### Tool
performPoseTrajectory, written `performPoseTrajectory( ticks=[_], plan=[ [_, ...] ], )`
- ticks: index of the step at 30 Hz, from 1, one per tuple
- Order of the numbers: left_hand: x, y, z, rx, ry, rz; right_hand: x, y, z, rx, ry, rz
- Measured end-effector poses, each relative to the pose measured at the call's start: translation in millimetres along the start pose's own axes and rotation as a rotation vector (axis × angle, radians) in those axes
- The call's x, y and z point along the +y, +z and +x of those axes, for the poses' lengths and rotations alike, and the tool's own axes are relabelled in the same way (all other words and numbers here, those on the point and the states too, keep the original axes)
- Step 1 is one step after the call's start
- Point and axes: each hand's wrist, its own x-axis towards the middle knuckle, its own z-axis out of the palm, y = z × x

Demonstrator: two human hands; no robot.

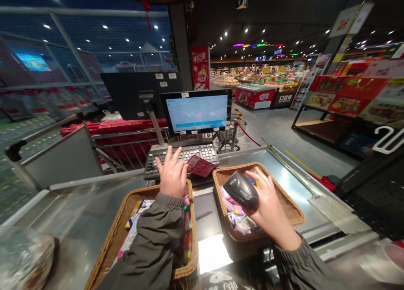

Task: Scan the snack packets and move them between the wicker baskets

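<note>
My left hand [173, 174] is over the black keyboard [151, 168], fingers spread and stretched toward the keys. A dark red flat packet [201, 166] lies across the keyboard's front right edge, its left end against or just beside my left thumb side; I cannot tell which. In my right hand [268, 201] is a black handheld barcode scanner [241, 190], held above the right wicker basket [293, 212]. Small packaged goods [238, 218] lie inside that basket. Under my left forearm stands a second wicker basket [121, 210] with colourful packs, partly hidden by the sleeve.
Behind the keyboard stands a lit monitor [198, 112], with the dark back of another screen [140, 97] to its left. A metal counter [208, 239] runs beneath the baskets. A clear plastic bag [25, 256] sits at the left front. A white hook [388, 140] juts in at right.
</note>
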Motion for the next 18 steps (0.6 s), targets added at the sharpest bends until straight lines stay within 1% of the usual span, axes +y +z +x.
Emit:
performPoseTrajectory(
  ticks=[3,8,13,18],
  plan=[
    [-15,-12.0,-5,-0.030,-0.062,-0.045,-15,6,4,-0.035,-0.041,0.005],
    [-40,-25.2,-17,-0.051,-0.188,-0.113,-40,16,14,-0.071,-0.086,0.008],
    [-58,-36.5,-28,-0.043,-0.234,-0.123,-64,21,22,-0.098,-0.097,0.028],
    [-69,-45.6,-36,-0.042,-0.255,-0.114,-80,24,25,-0.122,-0.111,0.040]
  ],
)
